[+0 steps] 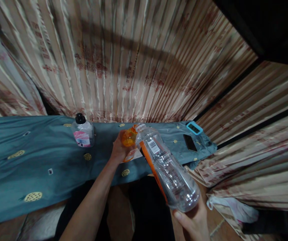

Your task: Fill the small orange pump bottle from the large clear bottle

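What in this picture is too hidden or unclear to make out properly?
- Orange object, head view: the left hand and the tilted clear bottle cover most of it; its shape is unclear.
- Clear bottle's label text: too small and blurred.
- Right hand: cut off by the bottom edge.
- Small black-capped bottle: pink label unreadable.
- Blue-framed device: display too small to read.

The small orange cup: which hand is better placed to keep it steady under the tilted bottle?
Left, probably. The left hand already grips the orange cup on the table, while the right hand holds the clear bottle by its base.
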`<state>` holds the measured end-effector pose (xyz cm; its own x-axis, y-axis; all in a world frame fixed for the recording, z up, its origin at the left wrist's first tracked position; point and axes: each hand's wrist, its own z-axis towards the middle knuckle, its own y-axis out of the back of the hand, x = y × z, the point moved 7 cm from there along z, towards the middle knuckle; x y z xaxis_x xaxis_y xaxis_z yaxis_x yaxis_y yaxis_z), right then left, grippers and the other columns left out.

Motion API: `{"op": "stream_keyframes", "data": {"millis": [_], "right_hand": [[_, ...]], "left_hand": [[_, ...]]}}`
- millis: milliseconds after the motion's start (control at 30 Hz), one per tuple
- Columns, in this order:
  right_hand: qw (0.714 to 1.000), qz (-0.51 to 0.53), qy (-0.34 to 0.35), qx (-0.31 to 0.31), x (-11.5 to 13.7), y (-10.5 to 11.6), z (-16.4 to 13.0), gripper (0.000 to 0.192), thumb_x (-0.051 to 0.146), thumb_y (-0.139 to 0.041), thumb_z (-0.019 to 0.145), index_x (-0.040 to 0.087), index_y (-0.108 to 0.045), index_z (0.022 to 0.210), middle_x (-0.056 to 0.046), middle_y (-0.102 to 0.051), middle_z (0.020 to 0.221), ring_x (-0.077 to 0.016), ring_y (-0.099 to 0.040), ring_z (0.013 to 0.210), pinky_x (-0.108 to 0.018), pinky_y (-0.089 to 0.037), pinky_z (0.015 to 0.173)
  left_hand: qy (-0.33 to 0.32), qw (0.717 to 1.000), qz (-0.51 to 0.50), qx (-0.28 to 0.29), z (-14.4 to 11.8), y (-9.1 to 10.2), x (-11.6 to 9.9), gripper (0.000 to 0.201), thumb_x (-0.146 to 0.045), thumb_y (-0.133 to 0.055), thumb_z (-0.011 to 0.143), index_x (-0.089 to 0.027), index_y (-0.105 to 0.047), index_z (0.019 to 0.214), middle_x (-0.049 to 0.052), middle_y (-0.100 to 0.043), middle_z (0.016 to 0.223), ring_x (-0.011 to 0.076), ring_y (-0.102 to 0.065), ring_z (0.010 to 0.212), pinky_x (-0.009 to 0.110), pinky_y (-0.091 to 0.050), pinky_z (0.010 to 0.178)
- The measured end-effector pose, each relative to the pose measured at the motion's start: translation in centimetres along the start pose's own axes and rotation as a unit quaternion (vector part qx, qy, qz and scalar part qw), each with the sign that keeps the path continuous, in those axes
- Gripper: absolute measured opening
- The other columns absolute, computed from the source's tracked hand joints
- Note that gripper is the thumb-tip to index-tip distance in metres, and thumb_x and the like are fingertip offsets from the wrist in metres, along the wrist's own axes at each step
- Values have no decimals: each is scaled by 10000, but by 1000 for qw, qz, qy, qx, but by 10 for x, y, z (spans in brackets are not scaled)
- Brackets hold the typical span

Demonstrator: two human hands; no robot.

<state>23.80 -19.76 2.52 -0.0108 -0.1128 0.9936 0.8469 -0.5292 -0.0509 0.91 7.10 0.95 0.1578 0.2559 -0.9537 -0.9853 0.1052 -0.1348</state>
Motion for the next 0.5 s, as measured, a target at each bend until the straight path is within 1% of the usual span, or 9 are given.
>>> {"op": "stream_keyframes", "data": {"millis": [133, 200, 300, 400, 500], "right_hand": [[1000, -13, 4, -7, 3, 0, 0, 793, 269, -1016, 514, 219, -690, 1236, -98, -804, 1130, -362, -779, 1096, -387, -635, 899], [1000, -22, 10, -10, 7, -2, 1, 797, 289, -1014, 517, 204, -692, 1241, -111, -805, 1132, -368, -780, 1091, -387, -636, 892], [999, -40, 7, -12, 10, -4, 0, 859, 313, -1010, 521, 180, -673, 1301, -143, -799, 1182, -374, -780, 1086, -393, -638, 882], [999, -43, 7, -23, 11, -5, 0, 848, 322, -1007, 522, 178, -672, 1287, -135, -802, 1158, -368, -784, 1070, -388, -638, 876], [999, -39, 10, -25, 10, -5, 0, 825, 321, -1005, 521, 180, -675, 1264, -134, -803, 1151, -367, -785, 1070, -389, -640, 874]], "left_hand": [[29, 999, -32, 6, 3, 0, 1, 678, -353, -908, 460, -226, -589, 1044, 1, -748, 943, 233, -718, 858, 360, -590, 804], [32, 999, -32, 9, 4, -1, 2, 680, -346, -913, 451, -223, -594, 1039, 12, -754, 967, 249, -727, 895, 379, -593, 837], [41, 999, -20, 4, 6, -1, 6, 651, -330, -892, 483, -220, -600, 1054, 30, -757, 996, 263, -735, 928, 403, -590, 881], [39, 999, -21, 1, 7, -2, 8, 633, -328, -872, 506, -229, -594, 1067, 23, -755, 976, 255, -734, 907, 395, -591, 865], [34, 998, -47, 11, 8, -5, 8, 664, -362, -889, 477, -234, -578, 1049, 13, -744, 951, 243, -726, 876, 379, -589, 837]]}}
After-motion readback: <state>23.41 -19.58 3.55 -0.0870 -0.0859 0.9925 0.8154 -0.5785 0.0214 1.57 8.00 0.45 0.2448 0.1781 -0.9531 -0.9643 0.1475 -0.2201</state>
